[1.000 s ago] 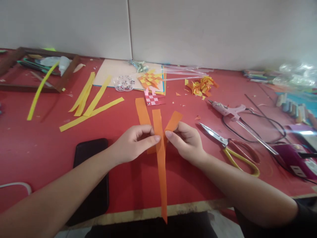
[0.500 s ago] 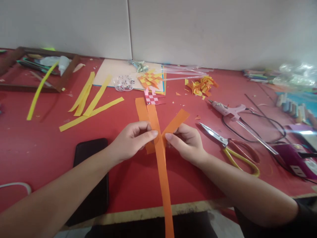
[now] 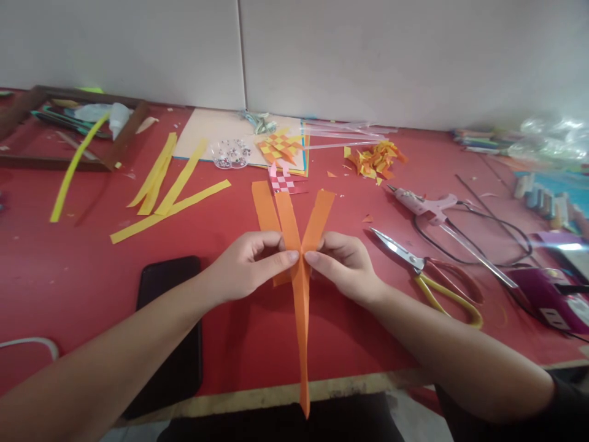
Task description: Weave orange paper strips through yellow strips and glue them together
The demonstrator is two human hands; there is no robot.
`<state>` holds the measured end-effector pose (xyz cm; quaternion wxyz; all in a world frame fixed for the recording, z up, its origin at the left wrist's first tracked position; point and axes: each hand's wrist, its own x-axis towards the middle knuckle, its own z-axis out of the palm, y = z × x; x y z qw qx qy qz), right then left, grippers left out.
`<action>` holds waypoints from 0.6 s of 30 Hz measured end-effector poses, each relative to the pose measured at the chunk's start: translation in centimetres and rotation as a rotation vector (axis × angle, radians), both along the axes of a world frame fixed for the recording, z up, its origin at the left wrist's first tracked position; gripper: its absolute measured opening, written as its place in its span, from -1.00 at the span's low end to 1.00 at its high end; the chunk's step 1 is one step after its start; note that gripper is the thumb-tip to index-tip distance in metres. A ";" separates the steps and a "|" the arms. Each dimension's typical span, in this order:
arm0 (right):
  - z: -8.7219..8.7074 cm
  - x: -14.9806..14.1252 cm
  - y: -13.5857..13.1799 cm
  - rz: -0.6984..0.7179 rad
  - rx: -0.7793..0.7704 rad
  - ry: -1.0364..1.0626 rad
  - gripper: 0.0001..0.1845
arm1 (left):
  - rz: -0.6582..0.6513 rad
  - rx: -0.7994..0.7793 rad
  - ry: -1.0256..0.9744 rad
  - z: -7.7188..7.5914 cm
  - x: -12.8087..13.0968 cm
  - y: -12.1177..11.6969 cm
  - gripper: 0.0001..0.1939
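Observation:
Both hands pinch an orange paper strip (image 3: 300, 319) above the front of the table. Its upper ends spread apart in a V, and its two lengths meet in a narrow point below. My left hand (image 3: 248, 264) grips the left length between thumb and curled fingers. Close beside it, my right hand (image 3: 346, 265) grips the right length the same way. Another orange paper strip (image 3: 263, 205) lies on the table behind my left hand, partly covered. Just beyond the strips sits a pink and white woven paper piece (image 3: 281, 182).
Yellow strips (image 3: 170, 212) and a black phone (image 3: 170, 325) lie on the left. To the right are scissors (image 3: 416, 261), a pink glue gun (image 3: 427, 207) and its cord. Behind are a woven yellow-orange piece (image 3: 278, 147), paper scraps (image 3: 377, 159) and a wooden frame (image 3: 113, 150).
The right upper end of the orange strip has swung more upright. The lower end has risen from the bottom edge and narrowed to a point. My hands have drawn slightly closer.

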<state>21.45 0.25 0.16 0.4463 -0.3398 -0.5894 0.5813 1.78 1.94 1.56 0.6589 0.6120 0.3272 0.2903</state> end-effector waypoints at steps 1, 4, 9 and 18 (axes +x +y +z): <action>-0.1 0.0 0.0 -0.001 0.010 -0.004 -0.88 | 0.006 -0.001 -0.002 0.0 0.0 0.0 -0.81; -0.3 -0.1 -0.1 -0.031 0.056 -0.019 -0.89 | 0.025 -0.013 -0.005 -0.2 0.1 0.0 -0.78; -0.1 -0.1 0.0 -0.090 0.051 -0.056 -0.83 | 0.080 -0.052 -0.044 -0.3 0.1 0.1 -0.82; 0.1 -0.3 0.2 -0.170 -0.072 -0.068 -0.71 | 0.001 -0.128 0.058 -0.2 0.0 -0.2 -0.63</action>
